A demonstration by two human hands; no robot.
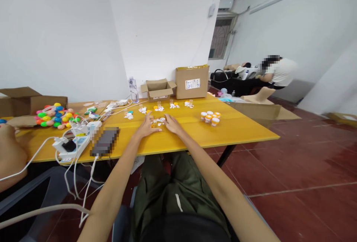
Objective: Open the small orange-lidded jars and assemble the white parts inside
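Note:
Both of my arms reach over a yellow table (pixel 237 130). My left hand (pixel 147 126) lies with fingers stretched flat on the tabletop, and my right hand (pixel 172 123) rests just to its right, fingers extended and close together. Between and just beyond the hands lies a scatter of small white and orange pieces (pixel 157 120). Farther back sit more little groups of white pieces (pixel 174 105) with small clear cups among them. Neither hand holds anything that I can see.
A cluster of small orange-and-white capped bottles (pixel 210 118) stands to the right. Cardboard boxes (pixel 192 81) and a water bottle (pixel 133 90) line the far edge. Coloured balls (pixel 54 117), chargers and white cables (pixel 72 143) crowd the left. A person (pixel 279 71) sits far right.

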